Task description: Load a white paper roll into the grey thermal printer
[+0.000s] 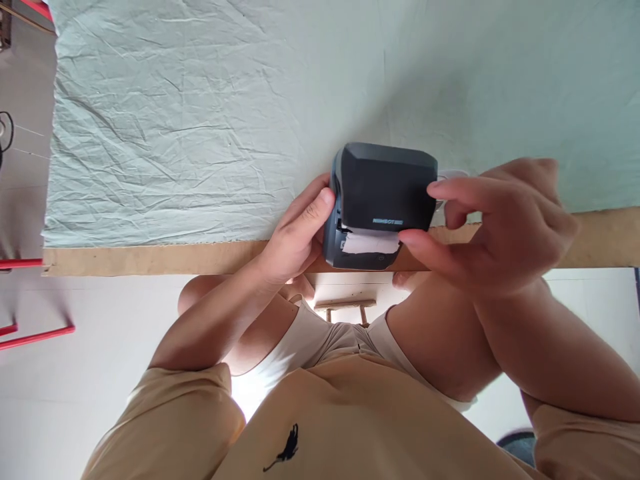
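A dark label printer (387, 187), its lid partly raised, is held near the front edge of the cloth-covered table. White paper (371, 242) sticks out below the lid. My left hand (303, 230) grips the printer's left side, thumb on its edge and the other fingers mostly hidden behind it. At the right side, my right hand (500, 227) has its index finger on the lid's edge and its thumb by the right end of the paper. Those two fingers are apart, and the rest are curled.
A wrinkled pale green cloth (175, 120) covers the table, with a wooden edge (150, 259) along the front. Something pale and looped (453, 175) lies behind the printer's right side. My legs are under the table edge. Red bars (37, 337) stand at the far left.
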A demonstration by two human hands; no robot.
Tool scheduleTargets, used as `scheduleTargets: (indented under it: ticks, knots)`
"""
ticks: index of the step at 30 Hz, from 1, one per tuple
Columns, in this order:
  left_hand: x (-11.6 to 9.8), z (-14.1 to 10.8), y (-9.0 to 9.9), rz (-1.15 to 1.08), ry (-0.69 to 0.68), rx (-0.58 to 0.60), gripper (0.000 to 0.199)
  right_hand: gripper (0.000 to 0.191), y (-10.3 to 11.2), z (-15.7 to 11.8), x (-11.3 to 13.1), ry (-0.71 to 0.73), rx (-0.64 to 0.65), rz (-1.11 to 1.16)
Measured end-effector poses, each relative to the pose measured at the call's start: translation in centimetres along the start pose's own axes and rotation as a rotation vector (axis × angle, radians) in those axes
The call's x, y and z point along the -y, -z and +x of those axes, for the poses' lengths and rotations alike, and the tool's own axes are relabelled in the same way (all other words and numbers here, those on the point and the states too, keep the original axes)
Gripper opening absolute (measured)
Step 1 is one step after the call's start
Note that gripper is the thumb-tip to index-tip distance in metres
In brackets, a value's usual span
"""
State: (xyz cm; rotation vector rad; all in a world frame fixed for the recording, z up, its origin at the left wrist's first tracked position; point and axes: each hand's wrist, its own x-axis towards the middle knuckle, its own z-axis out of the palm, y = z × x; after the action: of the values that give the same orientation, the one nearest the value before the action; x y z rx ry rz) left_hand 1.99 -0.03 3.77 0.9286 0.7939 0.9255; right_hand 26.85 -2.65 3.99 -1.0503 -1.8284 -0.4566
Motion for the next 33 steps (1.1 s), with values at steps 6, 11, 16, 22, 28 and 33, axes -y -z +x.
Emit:
scheduleTargets:
  ticks: [6, 11, 16, 22, 28, 33]
  knots:
    - [0.6, 0.0, 1.1, 0.093, -0.095, 0.068, 0.053, 0.015, 0.8, 0.4, 1.0, -0.210, 0.016, 0.302]
    - [1.5, 0.4, 2.0, 0.105, -0.121, 0.109, 0.053, 0.008, 1.5, 0.9, 1.5, -0.403, 0.128, 0.332]
    - [2.1, 0.8, 2.5, 0.150, -0.207, 0.212, 0.061, 0.016, 0.5, 1.1, 1.3, -0.165, 0.063, 0.155]
    - [2.3, 1.0, 3.3, 0.128, -0.259, 0.393, 0.060, 0.016, 0.7, 1.0, 2.2, -0.173, 0.214, -0.033]
    - [2.4, 1.1, 3.0, 0.109, -0.235, 0.353, 0.061, 0.012, 2.5, 1.8, 2.2, -0.143, 0.441, -0.093]
    - [1.7, 0.8, 2.6, 0.117, -0.170, 0.353, 0.065, 0.020, 2.6, 2.0, 0.9, -0.167, 0.567, -0.001]
